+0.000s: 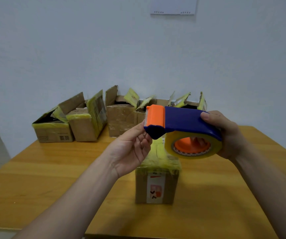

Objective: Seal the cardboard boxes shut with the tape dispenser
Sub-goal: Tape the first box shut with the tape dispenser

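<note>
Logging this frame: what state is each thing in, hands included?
Tape dispenser: held up off the table.
Tape roll: mounted in the dispenser.
Right hand: grips the dispenser's rear.
Left hand: fingers curled at the orange cutter end; pinching tape or not, unclear.
Near box: closed, top taped over.
Back boxes: flaps open.

Taped box (157, 185) below the tape dispenser (182, 125): top partly hidden by it and the left hand (130, 149); label print too blurred to read. Open boxes (121, 118) behind the dispenser: rightmost ones largely hidden. White panel (173, 6) above the dispenser: cut by the top edge.
</note>
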`<move>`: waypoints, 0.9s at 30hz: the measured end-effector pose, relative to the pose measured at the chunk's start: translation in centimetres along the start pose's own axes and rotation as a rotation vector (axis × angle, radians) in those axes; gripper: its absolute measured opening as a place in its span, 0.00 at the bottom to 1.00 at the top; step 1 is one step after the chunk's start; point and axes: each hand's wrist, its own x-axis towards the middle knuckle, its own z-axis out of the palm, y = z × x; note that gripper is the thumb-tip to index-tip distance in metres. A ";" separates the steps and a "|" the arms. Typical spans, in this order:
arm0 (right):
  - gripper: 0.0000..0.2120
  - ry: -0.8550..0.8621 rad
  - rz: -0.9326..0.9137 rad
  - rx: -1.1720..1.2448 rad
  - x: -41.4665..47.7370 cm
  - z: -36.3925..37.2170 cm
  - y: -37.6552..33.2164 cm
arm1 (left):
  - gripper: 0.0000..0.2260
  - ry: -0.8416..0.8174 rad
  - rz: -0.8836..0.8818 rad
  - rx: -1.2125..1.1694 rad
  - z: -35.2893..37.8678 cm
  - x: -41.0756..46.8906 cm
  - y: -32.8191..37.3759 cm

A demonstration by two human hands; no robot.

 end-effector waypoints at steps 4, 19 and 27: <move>0.18 -0.005 0.005 -0.003 -0.2 0.2 -0.2 | 0.13 -0.062 -0.028 0.017 -0.4 -0.5 0.4; 0.16 -0.037 0.102 -0.151 -0.6 -0.5 -0.7 | 0.15 0.229 0.128 0.742 -0.2 -1.0 1.9; 0.16 -0.026 0.170 -0.267 -1.4 -1.5 -0.6 | 0.04 0.275 0.135 0.843 -0.3 -1.5 1.2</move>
